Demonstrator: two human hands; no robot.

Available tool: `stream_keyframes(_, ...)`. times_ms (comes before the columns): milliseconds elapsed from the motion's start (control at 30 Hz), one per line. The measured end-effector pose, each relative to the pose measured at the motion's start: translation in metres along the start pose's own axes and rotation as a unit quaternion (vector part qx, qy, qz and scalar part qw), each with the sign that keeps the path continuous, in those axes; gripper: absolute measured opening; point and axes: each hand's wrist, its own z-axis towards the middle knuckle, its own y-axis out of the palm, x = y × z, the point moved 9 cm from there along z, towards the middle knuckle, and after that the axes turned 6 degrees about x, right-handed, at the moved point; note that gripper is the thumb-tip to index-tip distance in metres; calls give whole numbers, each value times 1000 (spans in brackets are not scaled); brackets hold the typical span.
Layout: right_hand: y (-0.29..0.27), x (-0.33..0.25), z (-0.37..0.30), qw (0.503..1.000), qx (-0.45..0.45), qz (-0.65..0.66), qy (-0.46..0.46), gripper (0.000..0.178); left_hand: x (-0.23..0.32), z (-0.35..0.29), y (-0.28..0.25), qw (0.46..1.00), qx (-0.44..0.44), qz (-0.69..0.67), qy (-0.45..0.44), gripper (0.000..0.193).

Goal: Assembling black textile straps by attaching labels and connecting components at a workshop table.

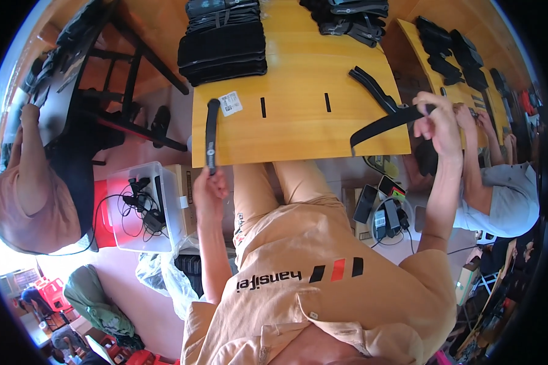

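- Nine o'clock: clear plastic bin (128,235), holding black cables (135,199).
- Nearer centre: left hand (210,187), fingers pinching a black strap (211,131) over the table's (292,137) edge.
- Past three: clear tub (411,220), holding black adapters (392,214).
- Two o'clock: right hand (437,126), fingers curled round another strap (380,129); apparently strap handling, calling for steady grips.

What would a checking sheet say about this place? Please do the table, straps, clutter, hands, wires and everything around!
Surface: yellow table with two short black marks.
Things: round-marked strap at left, plain black strap at right; folded strap beyond it.
Clutter: white label, stack of black pieces.
Hands: left hand and right hand each grip a strap end.
Cables: black tangle in a clear bin.
Surroundings: people at left and right.
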Motion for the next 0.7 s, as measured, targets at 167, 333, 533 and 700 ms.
stream_keyframes(167, 37, -12, -19, 974, -68, -214, -28, 10, -45, 13, 4, 989, -46, 115, -83, 49)
stream_keyframes(333, 23, -9, -22, 976, -24, -210, -60, 20, -30, -3, -19, 962, 92, 251, -61, 56)
stream_keyframes(533, 50, -16, -32, 975, -58, -145, -157, 24, -5, -42, 53, 924, -112, 357, 73, 53)
stream_keyframes(700, 121, -19, -49, 972, -158, -57, -163, 20, -75, -89, 150, 888, -401, 165, -149, 52)
